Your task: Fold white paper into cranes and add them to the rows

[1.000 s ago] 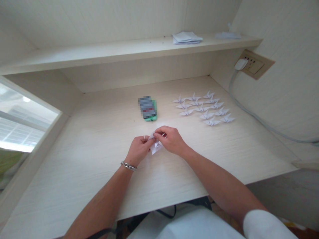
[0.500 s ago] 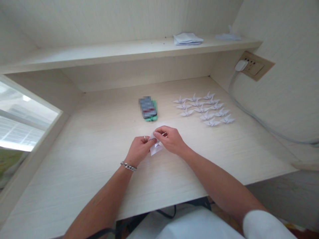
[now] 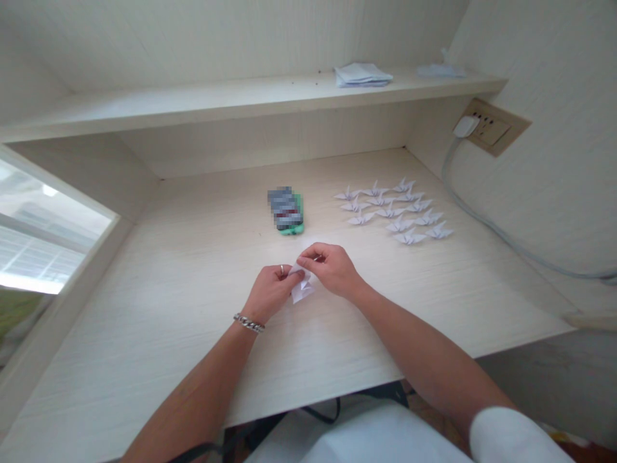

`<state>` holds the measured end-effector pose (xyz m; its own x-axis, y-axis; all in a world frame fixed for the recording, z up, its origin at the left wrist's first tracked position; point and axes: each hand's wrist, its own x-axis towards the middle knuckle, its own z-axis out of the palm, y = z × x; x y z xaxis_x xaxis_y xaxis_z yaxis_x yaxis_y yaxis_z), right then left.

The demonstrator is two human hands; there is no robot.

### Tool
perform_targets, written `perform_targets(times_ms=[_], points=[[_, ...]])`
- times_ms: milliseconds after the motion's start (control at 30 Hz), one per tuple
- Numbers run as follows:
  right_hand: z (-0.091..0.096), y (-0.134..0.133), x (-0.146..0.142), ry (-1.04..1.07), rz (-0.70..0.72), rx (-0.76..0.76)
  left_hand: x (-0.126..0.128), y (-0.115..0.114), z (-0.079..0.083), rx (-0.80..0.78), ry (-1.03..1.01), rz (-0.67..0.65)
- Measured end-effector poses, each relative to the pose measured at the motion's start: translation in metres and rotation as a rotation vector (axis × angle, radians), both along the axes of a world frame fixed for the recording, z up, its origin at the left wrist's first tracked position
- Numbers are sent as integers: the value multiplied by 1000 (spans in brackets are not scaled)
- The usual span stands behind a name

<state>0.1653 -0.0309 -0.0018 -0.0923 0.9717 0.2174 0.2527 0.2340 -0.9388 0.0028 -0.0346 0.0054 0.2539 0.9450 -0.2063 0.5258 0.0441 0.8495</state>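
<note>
Two grips, left hand (image 3: 268, 294) and right hand (image 3: 332, 270), are pinching folded paper (image 3: 301, 293) | likely flimsy, light, creasing easily | holding best at folded edges

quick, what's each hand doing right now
Left hand: closed, its fingers pinching the folded white paper.
Right hand: closed, pinching the top of the same paper.
</note>
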Motion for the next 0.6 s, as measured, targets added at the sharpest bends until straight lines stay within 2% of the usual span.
perform_targets(times_ms=[233,400,500,600], points=[[-4,5,3,203,47,-151,0,-2,5,-46,-29,-27],[-2,10,4,366,6,-197,-1,1,-2,-124,-83,-41],[-1,12,9,319,-12,-154,-2,3,-7,-169,-134,-42],[0,11,14,157,23,-109,-3,3,-6,-176,-168,-21]])
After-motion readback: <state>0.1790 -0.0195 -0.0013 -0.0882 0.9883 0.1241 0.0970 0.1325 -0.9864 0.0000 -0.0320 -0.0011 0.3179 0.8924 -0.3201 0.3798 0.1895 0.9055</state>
